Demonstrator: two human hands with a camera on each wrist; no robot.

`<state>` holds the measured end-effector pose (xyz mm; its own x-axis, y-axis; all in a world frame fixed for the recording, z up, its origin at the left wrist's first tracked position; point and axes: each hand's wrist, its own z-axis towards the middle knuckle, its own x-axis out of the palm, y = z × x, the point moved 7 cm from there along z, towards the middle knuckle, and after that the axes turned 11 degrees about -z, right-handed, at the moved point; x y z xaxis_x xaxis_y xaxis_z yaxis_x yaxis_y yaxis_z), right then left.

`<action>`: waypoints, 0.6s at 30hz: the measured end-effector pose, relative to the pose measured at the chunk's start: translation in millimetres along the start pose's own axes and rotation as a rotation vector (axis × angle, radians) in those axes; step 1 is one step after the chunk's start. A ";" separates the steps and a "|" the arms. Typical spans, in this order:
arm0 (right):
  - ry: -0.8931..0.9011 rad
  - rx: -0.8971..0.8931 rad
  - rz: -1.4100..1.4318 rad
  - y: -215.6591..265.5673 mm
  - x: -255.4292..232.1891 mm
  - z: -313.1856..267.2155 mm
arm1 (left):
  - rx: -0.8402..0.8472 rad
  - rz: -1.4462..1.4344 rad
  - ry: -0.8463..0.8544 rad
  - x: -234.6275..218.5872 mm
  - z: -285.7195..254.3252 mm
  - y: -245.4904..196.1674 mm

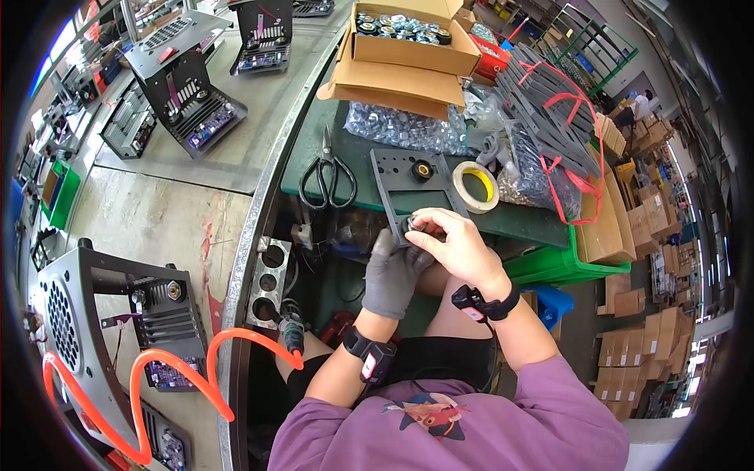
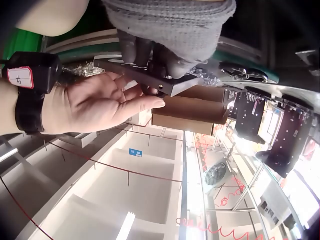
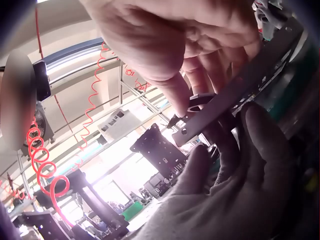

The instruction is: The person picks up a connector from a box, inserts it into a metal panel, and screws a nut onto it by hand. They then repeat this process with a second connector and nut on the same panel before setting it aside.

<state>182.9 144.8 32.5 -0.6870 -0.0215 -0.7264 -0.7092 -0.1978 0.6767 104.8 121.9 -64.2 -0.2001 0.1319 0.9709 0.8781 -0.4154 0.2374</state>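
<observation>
A dark grey metal plate (image 1: 382,179) with holes and a wide cutout lies partly on the green work surface, its near end jutting toward the person. My left hand (image 1: 390,282), in a grey glove, grips that near end from below, fingers (image 3: 227,155) under the plate. From above, my bare right hand (image 1: 463,251) pinches a dark ring-shaped part (image 3: 200,101) against the plate, thumb and fingers around its edge. Farther along the plate sits a round black foot (image 1: 422,170) with a brass-coloured centre. The gloved hand partly covers the plate's underside.
Scissors (image 1: 328,173) lie left of the plate, a tape roll (image 1: 476,188) right. Behind are a bag of metal parts (image 1: 404,127) and an open carton (image 1: 400,82). An orange coiled hose (image 1: 141,377) crosses the left bench, where metal cases (image 1: 67,306) stand. A green bin (image 1: 550,267) is right.
</observation>
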 end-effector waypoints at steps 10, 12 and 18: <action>0.126 -0.136 -0.251 16.9 -3.4 13.5 | 0.049 0.213 -0.072 -19.8 -3.9 -8.0; 0.192 -0.302 -0.322 23.3 -1.7 16.9 | 0.030 0.221 -0.081 -20.4 -4.1 -7.0; 0.305 -0.317 -0.537 20.4 4.0 28.6 | 0.022 0.287 -0.118 -15.9 -6.4 -7.4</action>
<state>161.1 168.7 46.8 -0.1457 -0.1062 -0.9836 -0.8260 -0.5341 0.1800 98.7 117.1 -81.2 0.1084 0.1159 0.9873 0.9011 -0.4310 -0.0483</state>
